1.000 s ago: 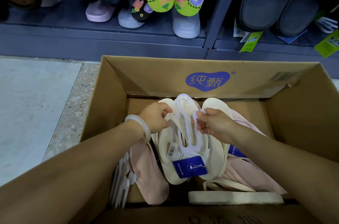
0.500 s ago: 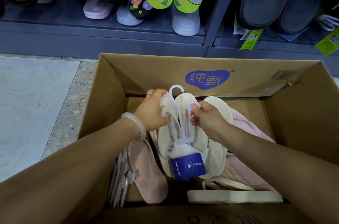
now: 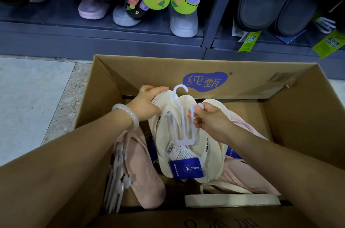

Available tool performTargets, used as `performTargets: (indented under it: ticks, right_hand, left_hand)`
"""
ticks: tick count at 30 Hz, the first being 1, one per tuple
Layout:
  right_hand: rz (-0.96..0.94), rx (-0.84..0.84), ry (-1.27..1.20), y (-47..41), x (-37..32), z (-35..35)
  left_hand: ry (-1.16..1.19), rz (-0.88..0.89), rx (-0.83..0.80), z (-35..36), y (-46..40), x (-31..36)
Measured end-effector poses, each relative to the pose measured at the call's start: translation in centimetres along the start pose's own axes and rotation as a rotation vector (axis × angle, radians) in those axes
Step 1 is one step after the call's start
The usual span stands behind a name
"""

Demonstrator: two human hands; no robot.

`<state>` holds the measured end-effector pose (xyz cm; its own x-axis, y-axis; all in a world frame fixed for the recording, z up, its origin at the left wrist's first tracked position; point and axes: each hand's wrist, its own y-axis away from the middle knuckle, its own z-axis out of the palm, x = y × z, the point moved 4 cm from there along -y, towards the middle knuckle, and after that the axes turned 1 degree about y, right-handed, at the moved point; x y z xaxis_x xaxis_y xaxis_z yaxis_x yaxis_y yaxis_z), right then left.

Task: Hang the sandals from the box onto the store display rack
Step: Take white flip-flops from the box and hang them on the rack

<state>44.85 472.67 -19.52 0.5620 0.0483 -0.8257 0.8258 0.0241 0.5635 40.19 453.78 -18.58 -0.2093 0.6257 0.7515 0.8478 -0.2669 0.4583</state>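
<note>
Pinching the right prong of a white hanger between thumb and fingertips, the right hand holds it over a cream sandal pair inside the box. Left of that pinch, the left hand curls over the toe end of the left cream sandal, fingers on its far edge. The hanger stands with its long axis running away from the person, hook pointing toward the rack and curling right. The sandals lie the same way, toes far, heels near, with a blue tag at the heels. Below and left of the grip lie a pink sandal and spare hangers; below and right, another cream sandal on edge.
</note>
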Motion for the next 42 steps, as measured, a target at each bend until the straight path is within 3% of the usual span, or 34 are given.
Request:
performTargets:
  ticks: [4, 9, 14, 22, 26, 31, 35, 42]
  right_hand:
    - [-0.013, 0.018, 0.000, -0.3, -0.2, -0.4]
    - [-0.024, 0.018, 0.008, -0.9, 0.1, -0.2]
    - [0.000, 0.082, 0.011, -1.3, 0.7, -0.4]
    - [0.017, 0.154, 0.007, -1.2, 1.1, -0.3]
    - [0.028, 0.143, 0.016, -1.1, 1.0, 0.0]
    - [0.066, 0.152, 0.005, -0.7, 1.0, -0.1]
    - [0.074, 0.165, -0.025, -0.6, 1.1, 0.1]
    - [0.082, 0.182, -0.014, -0.9, 0.5, -0.3]
  left_hand:
    - [-0.247, 0.107, -0.027, 1.4, 0.6, 0.9]
    - [-0.551, 0.201, 0.145, 1.8, 0.8, 1.8]
    - [-0.572, 0.259, 0.144, 2.4, 0.4, 1.3]
    - [-0.528, 0.432, 0.325, 2.6, 1.5, 1.6]
    - [-0.610, 0.624, 0.452, 2.6, 1.7, 1.7]
    - [-0.847, 0.790, 0.456, 3.1, 2.5, 2.7]
    - [-0.969, 0.796, 0.453, 3.3, 2.9, 3.4]
    - [-0.872, 0.756, 0.435, 3.6, 2.8, 3.8]
